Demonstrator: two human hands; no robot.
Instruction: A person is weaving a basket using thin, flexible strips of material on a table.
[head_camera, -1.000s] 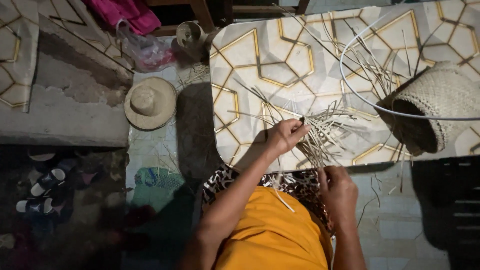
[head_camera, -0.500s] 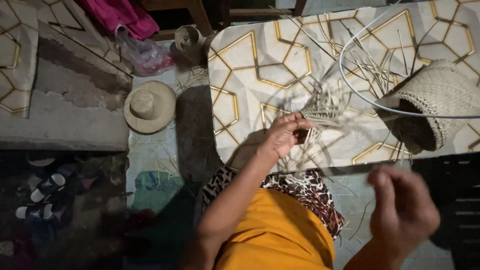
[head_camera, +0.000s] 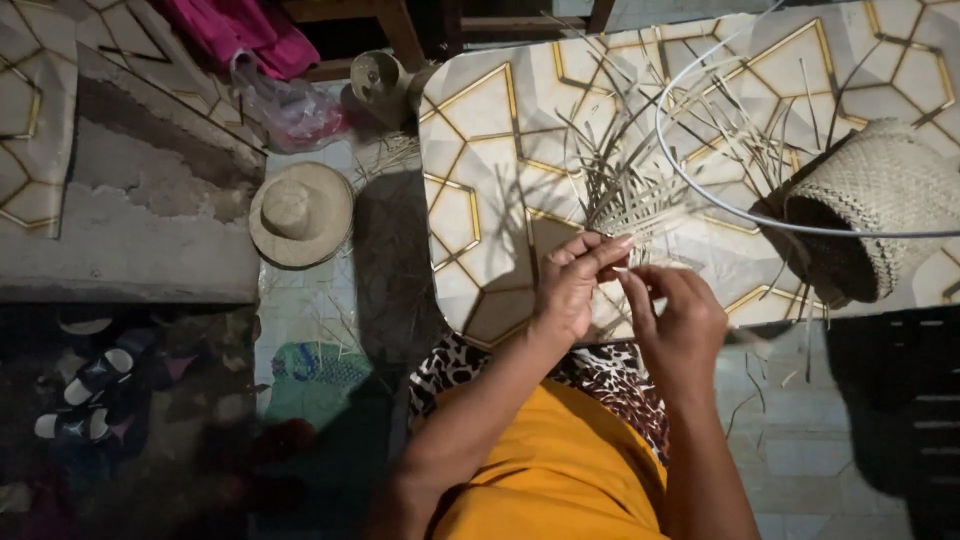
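A small woven piece of pale straw strips (head_camera: 632, 205), with loose ends fanning outward, is held up in front of me. My left hand (head_camera: 572, 283) grips its lower edge between thumb and fingers. My right hand (head_camera: 676, 312) meets it from the right, fingers pinched on strips at the same edge. Both hands hover over a mat with gold hexagon lines (head_camera: 500, 130). Below them lie my leopard-print cloth and orange garment.
A woven basket (head_camera: 868, 205) lies tipped on its side at the right, and a thin white hoop (head_camera: 700, 195) arcs beside it. A straw hat (head_camera: 300, 212) rests on the floor at left. Sandals (head_camera: 95, 385), a plastic bag (head_camera: 290, 110) and pink cloth lie farther left.
My right hand swung out low to the right, then came back up to the woven piece. The left hand lifted the weave from the mat and turned it upright.
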